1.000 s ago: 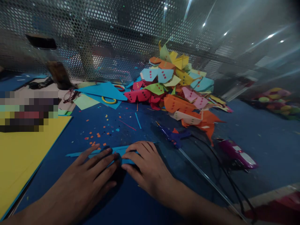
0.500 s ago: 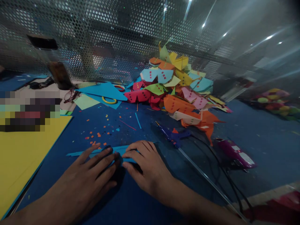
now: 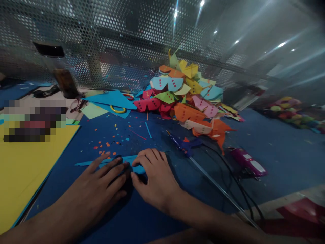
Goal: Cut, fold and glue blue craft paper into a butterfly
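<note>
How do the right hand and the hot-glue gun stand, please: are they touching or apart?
Apart: the head view shows a strip of bare blue tabletop between the right hand and the hot-glue gun.

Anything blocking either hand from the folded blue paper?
Nothing visible: left hand and right hand are both on the folded blue paper. Orange paper scraps lie beyond it, the glue gun to the right.

On the blue table (image 3: 134, 213) lies blue paper (image 3: 139, 169); from it, scraps (image 3: 108, 144) are strewn at twelve o'clock, a paper pile (image 3: 186, 111) sits at two, a glue gun (image 3: 186, 146) then a purple object (image 3: 247, 161) near three, a yellow-topped stack (image 3: 35, 176) at nine
</note>
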`<control>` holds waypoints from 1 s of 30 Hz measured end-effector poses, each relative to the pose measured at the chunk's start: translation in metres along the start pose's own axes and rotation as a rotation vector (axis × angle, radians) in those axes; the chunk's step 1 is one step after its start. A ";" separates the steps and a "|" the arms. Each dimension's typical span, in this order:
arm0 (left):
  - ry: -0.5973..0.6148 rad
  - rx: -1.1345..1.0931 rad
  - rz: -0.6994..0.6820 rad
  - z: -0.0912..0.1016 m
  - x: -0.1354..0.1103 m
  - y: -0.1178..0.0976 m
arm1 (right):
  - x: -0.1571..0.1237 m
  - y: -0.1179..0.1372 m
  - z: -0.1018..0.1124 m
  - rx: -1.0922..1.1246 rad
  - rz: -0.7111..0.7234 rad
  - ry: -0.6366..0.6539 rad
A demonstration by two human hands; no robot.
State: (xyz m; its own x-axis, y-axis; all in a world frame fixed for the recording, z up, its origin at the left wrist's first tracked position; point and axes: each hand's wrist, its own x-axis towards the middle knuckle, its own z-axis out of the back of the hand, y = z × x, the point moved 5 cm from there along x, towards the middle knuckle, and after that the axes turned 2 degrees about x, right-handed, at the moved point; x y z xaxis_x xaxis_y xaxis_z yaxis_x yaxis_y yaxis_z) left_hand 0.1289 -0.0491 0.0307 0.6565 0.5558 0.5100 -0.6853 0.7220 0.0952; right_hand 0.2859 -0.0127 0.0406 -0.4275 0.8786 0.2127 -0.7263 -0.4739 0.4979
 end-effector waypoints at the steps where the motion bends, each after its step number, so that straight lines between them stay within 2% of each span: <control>1: 0.001 -0.004 0.004 0.000 0.000 0.000 | 0.000 0.000 0.000 -0.006 -0.008 -0.003; 13: 0.023 -0.002 -0.026 0.002 0.002 0.001 | -0.001 0.001 -0.001 -0.002 -0.027 -0.005; 30: 0.032 -0.051 0.007 -0.002 -0.002 0.003 | -0.004 -0.011 0.004 0.106 -0.034 0.019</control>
State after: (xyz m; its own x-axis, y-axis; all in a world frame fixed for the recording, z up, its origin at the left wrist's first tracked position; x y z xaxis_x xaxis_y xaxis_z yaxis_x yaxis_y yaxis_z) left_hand 0.1258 -0.0473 0.0279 0.6620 0.5731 0.4830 -0.6733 0.7378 0.0475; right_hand 0.2972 -0.0110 0.0377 -0.4140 0.8926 0.1787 -0.6799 -0.4337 0.5913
